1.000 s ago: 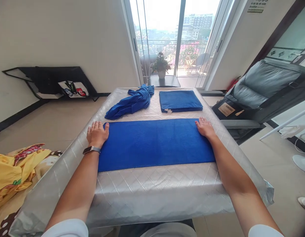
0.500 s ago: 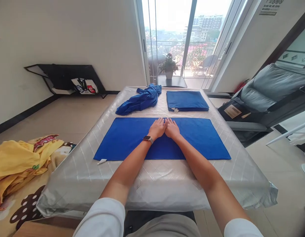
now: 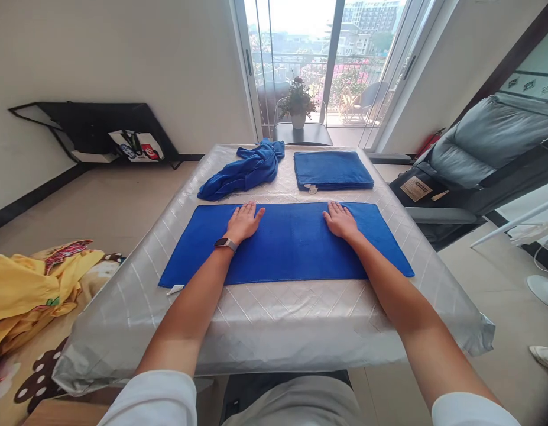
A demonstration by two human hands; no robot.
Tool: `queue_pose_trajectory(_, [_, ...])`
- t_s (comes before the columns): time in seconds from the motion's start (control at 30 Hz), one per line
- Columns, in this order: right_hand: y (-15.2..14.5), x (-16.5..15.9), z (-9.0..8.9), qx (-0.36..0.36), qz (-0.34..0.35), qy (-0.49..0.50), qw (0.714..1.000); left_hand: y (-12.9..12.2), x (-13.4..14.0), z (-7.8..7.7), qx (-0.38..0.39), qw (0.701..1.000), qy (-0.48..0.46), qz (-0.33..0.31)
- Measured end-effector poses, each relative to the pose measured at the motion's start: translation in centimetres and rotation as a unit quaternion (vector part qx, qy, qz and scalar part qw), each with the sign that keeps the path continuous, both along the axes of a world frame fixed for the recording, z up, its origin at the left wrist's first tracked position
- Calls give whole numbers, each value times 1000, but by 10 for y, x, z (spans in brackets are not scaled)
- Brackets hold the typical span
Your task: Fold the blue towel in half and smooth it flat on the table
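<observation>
A blue towel (image 3: 291,248) lies flat and smooth across the near half of the table, its long side running left to right, with a white tag at its near left corner. My left hand (image 3: 244,221), a watch on its wrist, rests palm down on the towel left of its middle, fingers stretched toward the far edge. On the right part of the towel my right hand (image 3: 341,220) also lies flat, fingers extended. Behind the towel are a stack of folded blue towels (image 3: 333,170) on the right and a crumpled blue towel (image 3: 245,171) on the left.
A silvery quilted cloth (image 3: 274,343) covers the table. To the right stands a grey padded chair (image 3: 486,148); yellow cloth (image 3: 38,284) is piled at the left. Beyond the table's far edge, a potted plant (image 3: 298,106) sits on a chair before the glass door.
My hands have slid apart from the middle of the blue towel, the left one leftward and the right one rightward. The towel stays flat, and the view has shifted slightly.
</observation>
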State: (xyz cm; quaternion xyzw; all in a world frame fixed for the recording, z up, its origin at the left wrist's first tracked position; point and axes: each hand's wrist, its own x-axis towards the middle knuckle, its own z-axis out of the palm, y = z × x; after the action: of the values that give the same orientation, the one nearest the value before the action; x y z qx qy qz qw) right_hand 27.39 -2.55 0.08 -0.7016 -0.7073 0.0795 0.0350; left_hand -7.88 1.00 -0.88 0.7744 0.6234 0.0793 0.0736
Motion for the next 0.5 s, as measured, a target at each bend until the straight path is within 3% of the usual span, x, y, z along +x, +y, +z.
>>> queue_pose_trajectory(0.13, [-1, 82, -3, 1, -86, -21, 996, 5, -84, 2, -20, 996, 16, 82])
queue_pose_trajectory(0.23, [1, 114, -6, -1, -119, -20, 993, 6, -123, 0, -29, 989, 27, 145])
queue_pose_trajectory(0.33, [5, 124, -11, -5, -112, -24, 993, 6, -136, -2, -35, 987, 38, 155])
queue_pose_trajectory(0.5, [8, 129, -17, 10, -95, -45, 994, 5, -132, -1, -23, 986, 45, 156])
